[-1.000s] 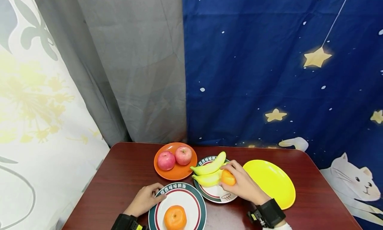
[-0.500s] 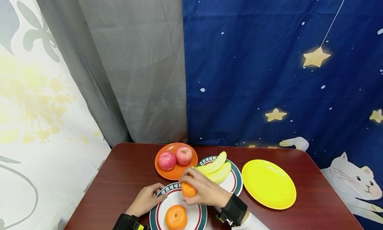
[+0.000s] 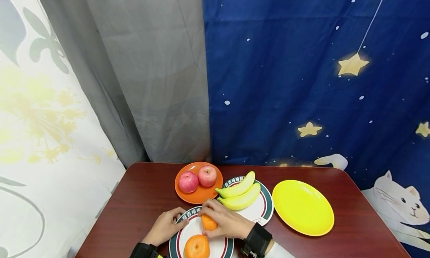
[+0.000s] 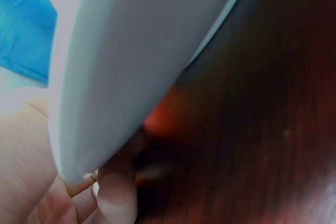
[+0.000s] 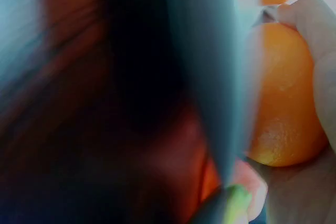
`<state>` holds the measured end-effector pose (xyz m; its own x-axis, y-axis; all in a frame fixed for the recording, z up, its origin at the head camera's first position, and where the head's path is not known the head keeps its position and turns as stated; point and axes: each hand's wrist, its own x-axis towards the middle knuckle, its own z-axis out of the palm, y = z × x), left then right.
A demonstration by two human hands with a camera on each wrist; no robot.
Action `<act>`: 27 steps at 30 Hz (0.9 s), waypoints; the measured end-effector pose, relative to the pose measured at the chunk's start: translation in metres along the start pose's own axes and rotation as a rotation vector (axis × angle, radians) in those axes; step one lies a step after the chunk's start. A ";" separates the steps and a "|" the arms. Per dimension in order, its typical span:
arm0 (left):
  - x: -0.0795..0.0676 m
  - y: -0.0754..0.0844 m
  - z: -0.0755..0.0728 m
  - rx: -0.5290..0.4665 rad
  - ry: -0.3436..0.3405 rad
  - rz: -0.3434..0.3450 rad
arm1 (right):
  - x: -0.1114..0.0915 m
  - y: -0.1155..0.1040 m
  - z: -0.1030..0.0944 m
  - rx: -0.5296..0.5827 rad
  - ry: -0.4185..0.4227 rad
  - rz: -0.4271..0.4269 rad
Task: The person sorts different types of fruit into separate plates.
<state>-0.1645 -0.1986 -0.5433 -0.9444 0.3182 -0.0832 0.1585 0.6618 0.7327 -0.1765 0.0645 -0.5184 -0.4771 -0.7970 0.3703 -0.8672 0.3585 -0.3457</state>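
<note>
The right hand is holding an orange inside the near plate's rim, fingers clamping round the fruit; whether it is touching the plate, I cannot tell. A second orange is sitting on that plate just beside it. The left hand is pinching the plate's left edge between thumb and fingers. Behind, an orange dish is bearing two apples, a green-rimmed plate is carrying two bananas, and a yellow plate is lying rightmost
</note>
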 end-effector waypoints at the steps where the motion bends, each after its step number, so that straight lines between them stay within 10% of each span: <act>1: 0.000 0.001 0.001 -0.001 0.000 0.004 | -0.001 0.001 0.001 -0.024 -0.006 -0.007; 15: 0.000 0.001 0.006 0.007 0.009 -0.011 | -0.014 -0.001 -0.011 -0.082 -0.033 0.094; 21: 0.001 0.001 0.004 -0.003 0.004 -0.015 | -0.049 0.008 -0.075 0.002 0.199 0.279; 27: 0.000 0.001 0.003 -0.003 0.002 -0.037 | -0.132 0.041 -0.143 -0.077 0.411 0.581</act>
<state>-0.1640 -0.1958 -0.5441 -0.9501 0.2924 -0.1087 0.1227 0.6707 0.7315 -0.1692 0.2539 -0.4581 -0.8669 -0.2246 0.4450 -0.4570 0.7147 -0.5295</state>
